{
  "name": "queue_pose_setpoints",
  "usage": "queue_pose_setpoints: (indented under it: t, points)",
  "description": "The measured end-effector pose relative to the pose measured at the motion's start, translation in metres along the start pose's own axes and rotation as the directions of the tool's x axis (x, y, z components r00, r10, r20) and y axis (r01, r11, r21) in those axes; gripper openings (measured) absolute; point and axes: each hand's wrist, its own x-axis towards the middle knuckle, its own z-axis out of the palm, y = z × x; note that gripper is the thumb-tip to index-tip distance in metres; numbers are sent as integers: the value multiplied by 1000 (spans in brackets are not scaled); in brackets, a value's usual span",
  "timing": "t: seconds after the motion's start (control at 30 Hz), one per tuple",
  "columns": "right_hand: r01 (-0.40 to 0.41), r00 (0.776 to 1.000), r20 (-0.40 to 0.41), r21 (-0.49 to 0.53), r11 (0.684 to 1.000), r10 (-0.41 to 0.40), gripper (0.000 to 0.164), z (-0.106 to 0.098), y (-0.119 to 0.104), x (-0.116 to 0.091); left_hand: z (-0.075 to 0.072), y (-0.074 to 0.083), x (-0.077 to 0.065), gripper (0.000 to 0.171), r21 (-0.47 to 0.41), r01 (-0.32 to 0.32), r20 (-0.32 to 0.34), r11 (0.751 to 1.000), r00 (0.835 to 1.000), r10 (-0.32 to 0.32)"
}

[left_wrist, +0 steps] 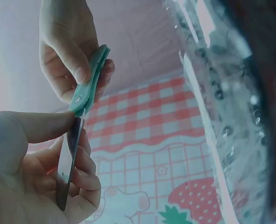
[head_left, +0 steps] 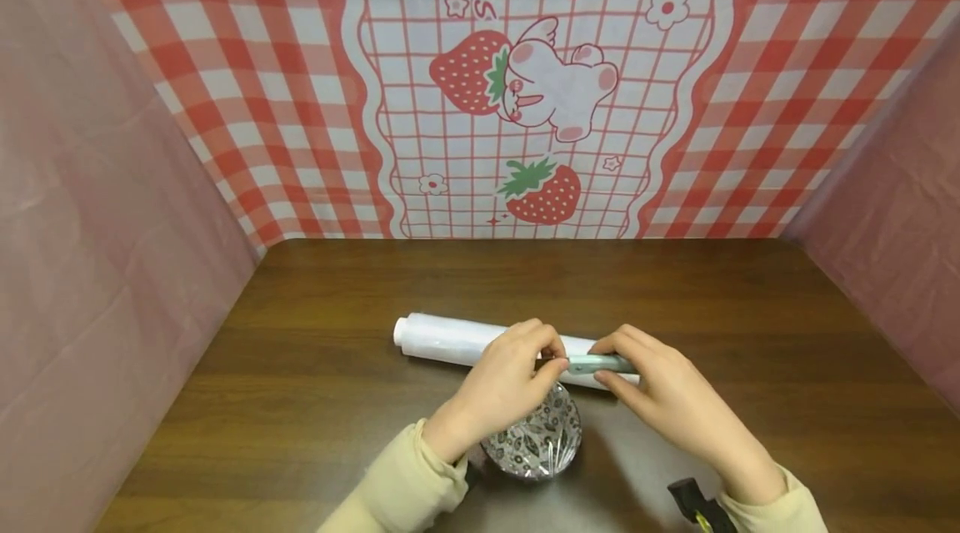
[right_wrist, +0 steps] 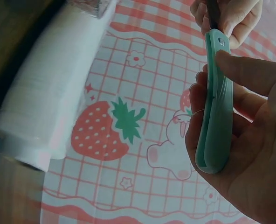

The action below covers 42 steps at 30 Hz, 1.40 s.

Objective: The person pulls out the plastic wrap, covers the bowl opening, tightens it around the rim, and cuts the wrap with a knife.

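A folding knife with a mint-green handle (left_wrist: 88,88) is held between both hands above the table, its dark blade (left_wrist: 68,158) swung out from the handle. My right hand (head_left: 667,387) grips the handle, the thumb lying along its side in the right wrist view. With thumb and fingers my left hand (head_left: 498,391) pinches the blade close to the pivot. Under the left hand stands a round bowl (head_left: 536,445) with a dark leaf pattern and clear film stretched over it. Behind the hands lies a white roll of cling film (head_left: 450,339), partly hidden by them.
The brown wooden table (head_left: 315,291) runs back to a red-checked strawberry cloth (head_left: 262,82). Pink cloth walls (head_left: 112,183) close off both sides. A black strap with a yellow mark (head_left: 701,506) shows by the right wrist.
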Motion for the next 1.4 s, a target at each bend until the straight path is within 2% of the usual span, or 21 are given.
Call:
queue_pose_setpoints:
  t: [0.27, 0.53, 0.77, 1.07, 1.4]
  points:
    - [1, 1000, 3, -29, 1000, -1, 16, -1, -4, 18, -14, -5, -1, 5, -65, 26, -14, 998, 1000, -27]
    - [34, 999, -19, -31, 999, -34, 13, 6, -11, 33, -21, -10, 0, 5, -47, 2, -77, 999, 997, -6]
    - [96, 994, -57, -14, 995, -96, 15, 13, -11, 35, -19, -11, 1, 5, -37, 15, -56, 999, 998, -17]
    - [118, 988, -107, 88, 989, -108, 19, 11, -10, 36, -16, -12, 0, 6, -80, 4, -104, 997, 994, -12]
    - [108, 986, -140, 112, 988, -92, 19, 13, -10, 34, -16, -11, 1, 6, -75, 7, -119, 997, 993, -16]
